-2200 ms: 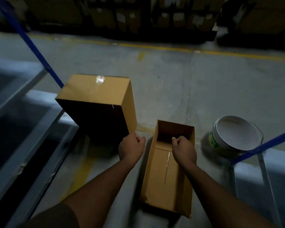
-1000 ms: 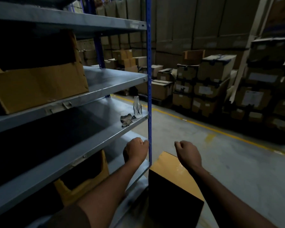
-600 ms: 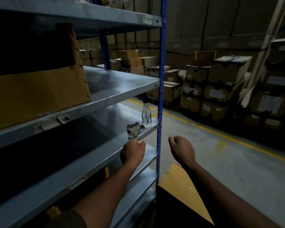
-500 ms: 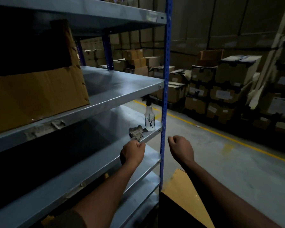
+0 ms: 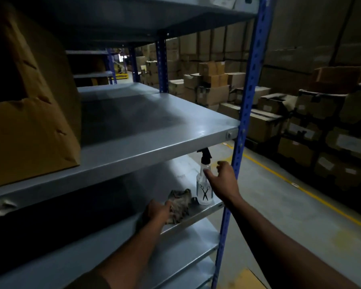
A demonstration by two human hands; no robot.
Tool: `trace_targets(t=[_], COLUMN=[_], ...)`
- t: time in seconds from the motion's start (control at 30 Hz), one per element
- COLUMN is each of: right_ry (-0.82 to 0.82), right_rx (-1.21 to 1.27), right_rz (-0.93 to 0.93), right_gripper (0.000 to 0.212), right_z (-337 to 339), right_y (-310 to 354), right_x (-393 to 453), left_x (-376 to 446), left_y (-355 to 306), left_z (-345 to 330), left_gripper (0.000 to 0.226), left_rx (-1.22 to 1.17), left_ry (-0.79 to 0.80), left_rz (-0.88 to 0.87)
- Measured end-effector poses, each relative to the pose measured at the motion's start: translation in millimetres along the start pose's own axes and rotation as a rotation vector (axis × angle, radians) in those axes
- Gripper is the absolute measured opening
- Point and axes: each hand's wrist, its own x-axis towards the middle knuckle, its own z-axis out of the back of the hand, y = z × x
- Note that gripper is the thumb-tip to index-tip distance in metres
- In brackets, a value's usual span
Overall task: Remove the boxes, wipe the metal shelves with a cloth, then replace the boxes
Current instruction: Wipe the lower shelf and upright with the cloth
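Shelf [image 5: 154, 147] nearer (fists now unclenched)

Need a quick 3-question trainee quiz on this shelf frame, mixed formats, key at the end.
1. True or false: the spray bottle stands upright on the same shelf as the cloth.
2. Multiple choice: what is the left hand touching? A) the cloth B) the spray bottle C) the cardboard box
3. Fill in: the right hand reaches with spread fingers toward the ____.

Key
1. True.
2. A. The left hand rests on the cloth at the shelf's front edge.
3. Spray bottle. The fingers are close beside it; a closed grip is not shown.
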Motion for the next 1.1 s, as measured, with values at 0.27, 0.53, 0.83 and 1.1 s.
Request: trace_targets(t=[0.27, 0.53, 0.83, 1.1], right_ry=[0.163, 0.274, 0.175, 0.200], right_rx=[0.288, 0.454, 0.448, 0.454], right_rz=[0.026, 0.081, 0.105, -0.004], right_gripper=[0.070, 0.025, 0.025, 0.024], right_z=[-14.0, -15.4, 14.4, 34.6], right_y=[3.4, 7.5, 2.5, -17.6], right_x=[39.0, 44.3, -18.0, -119.5], left_x=[5.5, -3.2, -9.8, -50.8], left_y=[-26.1, -36.1, -18.5, -7.7], left_z=[-20.3, -5.4, 26.0, 32.9], left_gripper=[0.052, 0.020, 0.026, 0.023], left_rx=[-0.134, -0.411, -0.768, -0.732], left_ry=[0.120, 0.457, 0.586, 0.811], left_rz=[0.068, 0.086, -0.067, -0.190])
